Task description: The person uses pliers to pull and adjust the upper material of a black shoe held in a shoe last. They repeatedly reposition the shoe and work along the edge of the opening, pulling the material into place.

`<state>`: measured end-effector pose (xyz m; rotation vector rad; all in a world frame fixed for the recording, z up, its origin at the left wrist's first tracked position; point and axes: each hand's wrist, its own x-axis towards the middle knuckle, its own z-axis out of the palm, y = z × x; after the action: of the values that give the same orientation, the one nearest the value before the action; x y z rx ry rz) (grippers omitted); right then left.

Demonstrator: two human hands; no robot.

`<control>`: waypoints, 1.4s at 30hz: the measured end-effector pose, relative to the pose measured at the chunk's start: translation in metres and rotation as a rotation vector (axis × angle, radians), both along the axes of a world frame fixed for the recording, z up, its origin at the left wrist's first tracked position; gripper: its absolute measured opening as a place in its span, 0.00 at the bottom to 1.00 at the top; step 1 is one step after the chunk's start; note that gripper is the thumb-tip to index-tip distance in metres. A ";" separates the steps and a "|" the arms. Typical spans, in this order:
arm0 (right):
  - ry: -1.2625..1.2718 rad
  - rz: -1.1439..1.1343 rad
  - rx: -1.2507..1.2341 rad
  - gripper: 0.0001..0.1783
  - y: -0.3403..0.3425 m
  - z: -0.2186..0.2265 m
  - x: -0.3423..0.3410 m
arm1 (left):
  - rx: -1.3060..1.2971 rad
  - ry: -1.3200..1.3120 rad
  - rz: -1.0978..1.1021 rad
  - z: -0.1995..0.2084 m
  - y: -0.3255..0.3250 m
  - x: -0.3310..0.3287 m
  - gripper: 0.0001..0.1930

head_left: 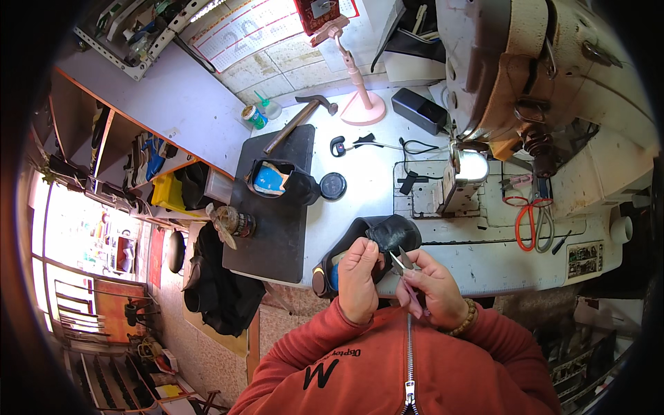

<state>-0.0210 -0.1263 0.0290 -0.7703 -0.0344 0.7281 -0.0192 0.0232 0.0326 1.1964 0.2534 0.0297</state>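
Note:
A black shoe lies at the table's front edge, its toe to the right, and a bit of blue lining shows in its opening beside my left hand. My left hand is closed in a pinch right against the shoe's upper. What its fingertips hold is too small to make out. My right hand grips small scissors with pink handles, and their metal blades point up and left toward the left fingertips, in front of the shoe. The blades look slightly apart.
A second black shoe with a blue insole sits on a dark mat, near a hammer and a jar. At the right stands a sewing machine; red-and-grey-handled scissors lie beside it. A round black lid lies mid-table.

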 end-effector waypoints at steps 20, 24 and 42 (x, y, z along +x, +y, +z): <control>-0.644 -0.388 -0.491 0.10 0.025 -0.016 -0.010 | -0.052 0.017 0.018 -0.003 -0.001 -0.002 0.12; -0.187 -0.663 -0.101 0.09 0.016 -0.003 0.001 | -0.069 0.041 0.026 -0.011 -0.002 -0.005 0.12; -0.027 -0.020 -0.105 0.09 0.003 -0.003 -0.001 | -0.129 0.049 0.067 -0.007 -0.001 0.000 0.12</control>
<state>-0.0219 -0.1229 0.0264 -0.8795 -0.0129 0.7050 -0.0192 0.0221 0.0252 1.0607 0.3338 0.0413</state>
